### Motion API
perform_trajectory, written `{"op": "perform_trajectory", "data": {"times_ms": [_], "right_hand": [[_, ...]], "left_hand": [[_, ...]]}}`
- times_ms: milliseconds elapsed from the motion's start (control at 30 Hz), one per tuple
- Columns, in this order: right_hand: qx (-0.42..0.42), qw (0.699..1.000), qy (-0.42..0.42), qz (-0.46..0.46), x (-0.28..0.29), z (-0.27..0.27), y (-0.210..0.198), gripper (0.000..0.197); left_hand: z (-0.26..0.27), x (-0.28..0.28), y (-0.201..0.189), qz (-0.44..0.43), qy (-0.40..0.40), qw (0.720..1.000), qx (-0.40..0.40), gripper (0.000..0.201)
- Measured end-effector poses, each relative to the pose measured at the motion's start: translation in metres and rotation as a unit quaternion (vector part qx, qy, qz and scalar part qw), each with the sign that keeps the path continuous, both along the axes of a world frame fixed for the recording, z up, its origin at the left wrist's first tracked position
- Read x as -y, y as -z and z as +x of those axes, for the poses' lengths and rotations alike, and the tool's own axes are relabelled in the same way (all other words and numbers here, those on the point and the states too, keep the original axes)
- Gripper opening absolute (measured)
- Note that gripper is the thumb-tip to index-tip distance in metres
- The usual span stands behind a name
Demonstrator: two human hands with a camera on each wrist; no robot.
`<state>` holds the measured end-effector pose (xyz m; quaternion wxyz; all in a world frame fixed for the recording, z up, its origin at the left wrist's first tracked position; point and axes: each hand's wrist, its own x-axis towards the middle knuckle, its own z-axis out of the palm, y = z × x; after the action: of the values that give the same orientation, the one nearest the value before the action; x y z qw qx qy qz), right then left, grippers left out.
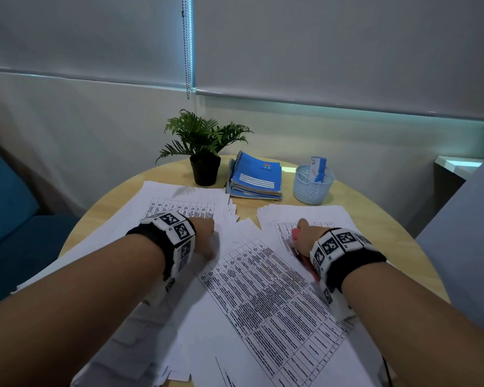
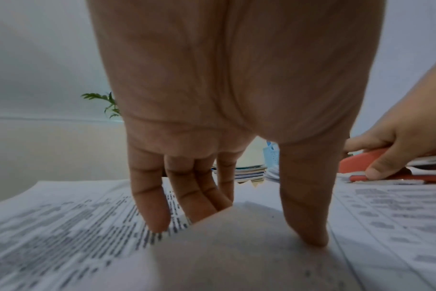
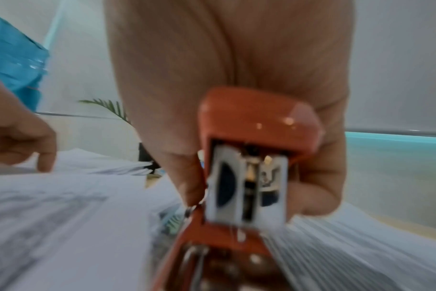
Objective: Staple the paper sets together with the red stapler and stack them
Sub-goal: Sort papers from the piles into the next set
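Printed paper sets cover the round table: a left pile [image 1: 179, 205], a centre set [image 1: 263, 289] lying at an angle, and a right pile [image 1: 327, 216]. My left hand [image 1: 204, 236] presses down between the left pile and the centre set. Its fingers [image 2: 149, 196] are straight. Its thumb [image 2: 306, 206] rests on a raised sheet [image 2: 236, 246]. My right hand [image 1: 305, 236] grips the red stapler [image 1: 295, 233] low over the papers, where the centre set meets the right pile. The stapler's rear end [image 3: 249, 122] fills the right wrist view. Whether paper sits in its mouth is hidden.
At the table's [image 1: 403, 247] far side stand a potted plant [image 1: 204, 163], a stack of blue notebooks [image 1: 256, 177] and a light blue basket [image 1: 313, 185] holding a small box. A blue seat [image 1: 9, 205] is at the left, a grey panel [image 1: 464, 233] at the right.
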<state>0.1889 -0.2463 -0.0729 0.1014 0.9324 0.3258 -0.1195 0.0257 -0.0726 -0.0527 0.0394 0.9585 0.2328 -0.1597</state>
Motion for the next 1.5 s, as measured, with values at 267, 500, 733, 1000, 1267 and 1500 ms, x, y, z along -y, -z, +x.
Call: {"op": "perform_trajectory", "data": {"times_ms": [267, 500, 733, 1000, 1267, 1500], "right_hand": [[-0.034, 0.960, 0.043, 0.275, -0.005, -0.019, -0.030, 0.026], [-0.234, 0.930, 0.058, 0.279, -0.035, -0.050, -0.016, 0.017], [-0.311, 0.873, 0.135, 0.351, -0.041, -0.067, -0.023, 0.021], [-0.295, 0.828, 0.189, 0.437, -0.050, -0.078, -0.025, 0.019], [-0.247, 0.819, 0.103, 0.508, -0.049, -0.081, -0.021, 0.010], [-0.223, 0.824, 0.057, 0.518, -0.041, -0.083, -0.022, 0.015]], "left_hand": [[0.003, 0.008, -0.008, -0.040, -0.031, 0.999, 0.008, 0.050], [-0.014, 0.010, -0.009, -0.067, -0.026, 0.996, 0.046, 0.039], [-0.026, 0.014, -0.020, -0.096, -0.004, 0.983, 0.159, 0.037], [-0.033, 0.018, -0.022, -0.175, -0.005, 0.960, 0.219, 0.033], [-0.018, 0.013, -0.018, -0.193, -0.052, 0.941, 0.272, 0.020], [-0.003, 0.006, -0.010, -0.169, -0.074, 0.930, 0.318, 0.037]]}}
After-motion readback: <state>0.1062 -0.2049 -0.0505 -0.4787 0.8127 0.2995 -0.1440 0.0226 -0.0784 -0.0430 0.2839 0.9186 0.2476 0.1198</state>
